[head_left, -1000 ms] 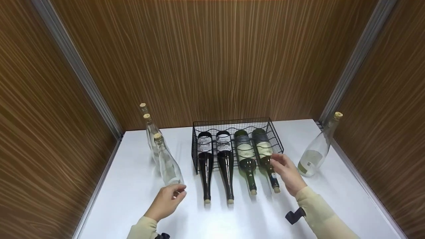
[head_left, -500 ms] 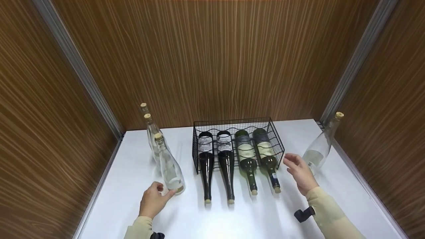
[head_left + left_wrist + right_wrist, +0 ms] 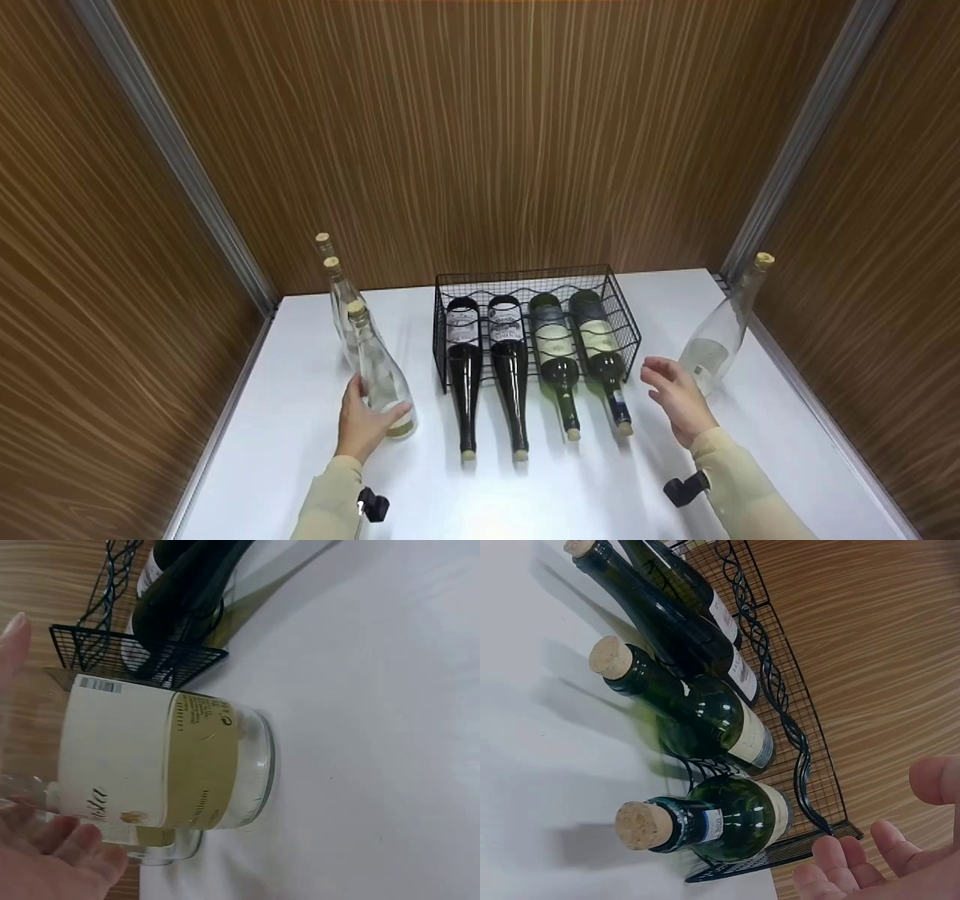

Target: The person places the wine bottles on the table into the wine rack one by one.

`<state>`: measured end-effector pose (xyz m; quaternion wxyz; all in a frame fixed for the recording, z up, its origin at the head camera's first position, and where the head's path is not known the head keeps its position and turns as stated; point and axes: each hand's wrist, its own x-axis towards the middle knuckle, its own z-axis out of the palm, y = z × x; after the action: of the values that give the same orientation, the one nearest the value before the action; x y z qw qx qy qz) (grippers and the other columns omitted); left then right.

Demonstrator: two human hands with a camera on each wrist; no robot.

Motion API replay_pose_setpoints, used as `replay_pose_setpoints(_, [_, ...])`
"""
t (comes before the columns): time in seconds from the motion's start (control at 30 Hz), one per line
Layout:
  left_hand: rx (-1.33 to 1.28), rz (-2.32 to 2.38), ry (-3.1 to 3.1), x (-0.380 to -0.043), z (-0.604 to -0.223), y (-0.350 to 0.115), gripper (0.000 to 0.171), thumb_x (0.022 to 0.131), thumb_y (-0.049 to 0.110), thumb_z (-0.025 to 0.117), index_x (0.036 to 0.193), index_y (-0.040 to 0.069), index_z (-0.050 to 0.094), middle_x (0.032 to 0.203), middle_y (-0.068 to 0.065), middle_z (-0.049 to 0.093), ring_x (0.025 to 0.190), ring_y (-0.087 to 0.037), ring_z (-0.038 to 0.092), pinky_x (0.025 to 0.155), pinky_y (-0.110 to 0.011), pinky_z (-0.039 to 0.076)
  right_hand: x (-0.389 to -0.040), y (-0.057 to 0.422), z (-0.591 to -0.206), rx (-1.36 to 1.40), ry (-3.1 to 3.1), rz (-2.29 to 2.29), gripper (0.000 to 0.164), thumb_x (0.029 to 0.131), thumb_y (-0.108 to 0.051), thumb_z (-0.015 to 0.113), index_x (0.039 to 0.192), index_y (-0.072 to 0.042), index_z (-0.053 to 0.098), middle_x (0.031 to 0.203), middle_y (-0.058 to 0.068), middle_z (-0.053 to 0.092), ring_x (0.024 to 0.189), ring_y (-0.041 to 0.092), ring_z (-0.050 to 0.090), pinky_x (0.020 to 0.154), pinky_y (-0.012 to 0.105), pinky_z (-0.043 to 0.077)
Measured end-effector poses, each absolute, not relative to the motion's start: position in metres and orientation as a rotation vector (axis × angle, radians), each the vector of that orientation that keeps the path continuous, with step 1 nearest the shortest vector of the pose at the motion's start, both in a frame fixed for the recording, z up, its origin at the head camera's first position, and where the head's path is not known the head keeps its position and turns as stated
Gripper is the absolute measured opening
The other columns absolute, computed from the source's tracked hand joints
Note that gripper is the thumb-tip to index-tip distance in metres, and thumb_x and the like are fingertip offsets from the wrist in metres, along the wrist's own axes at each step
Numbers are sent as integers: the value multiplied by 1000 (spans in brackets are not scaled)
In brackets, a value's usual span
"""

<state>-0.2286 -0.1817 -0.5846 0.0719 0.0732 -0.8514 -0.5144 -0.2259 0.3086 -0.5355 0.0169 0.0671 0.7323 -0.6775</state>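
A clear corked bottle [image 3: 384,375] stands upright on the left of the white table. My left hand [image 3: 363,427] is at its lower part, the thumb to one side and the fingers to the other. In the left wrist view the fingers lie close to the labelled glass [image 3: 120,757], while the thumb stands off from it; contact is hard to tell. To the right, my right hand [image 3: 679,401] hovers with loosely bent fingers and holds nothing. It is between the wire wine rack [image 3: 630,341] and another clear bottle [image 3: 709,356], whose base it partly hides.
Two dark bottles [image 3: 509,375] and two green bottles [image 3: 559,367] lie in the rack with their corked necks toward me. Two more clear bottles [image 3: 342,300] stand behind the near left one. Wood-grain panels [image 3: 480,135] enclose the table at the back and sides.
My left hand has moved from in front of the near clear bottle's base to its left side, spreading around it. My right hand has drawn back rightward from the rack. The bottles have stayed put.
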Motion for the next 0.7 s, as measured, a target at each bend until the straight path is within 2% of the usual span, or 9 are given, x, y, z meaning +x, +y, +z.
replay_pose_setpoints(0.1, [262,-1609,-2525,-234,-588,-179,110,63,50,79,144,10,16,138,-18,33,127,-34,30,104,-48,25,-226,309,-539,213,2269,-2108,54,95,-25,50,131,9,29,130,23,35,122,33,34,102,47,27])
replay_pose_setpoints(0.33, [274,-1623,-2428,-242,-596,-172,92,66,44,79,138,16,28,132,-16,43,121,-36,38,100,-50,30,-226,309,-544,239,2275,-2092,54,95,-27,49,130,8,30,129,22,36,120,32,37,102,45,29])
replay_pose_setpoints(0.57, [310,-1702,-2410,-239,-604,-171,101,63,49,79,142,19,22,136,-19,36,123,-36,35,101,-50,27,-226,306,-549,259,2294,-2079,50,95,-27,50,128,7,34,124,19,41,109,22,46,98,42,35])
replay_pose_setpoints(0.7, [290,-1777,-2390,-237,-611,-166,105,60,48,81,142,22,21,140,-16,33,125,-33,33,103,-49,25,-227,305,-551,268,2301,-2078,48,95,-25,50,127,6,35,122,17,42,107,19,47,96,40,37])
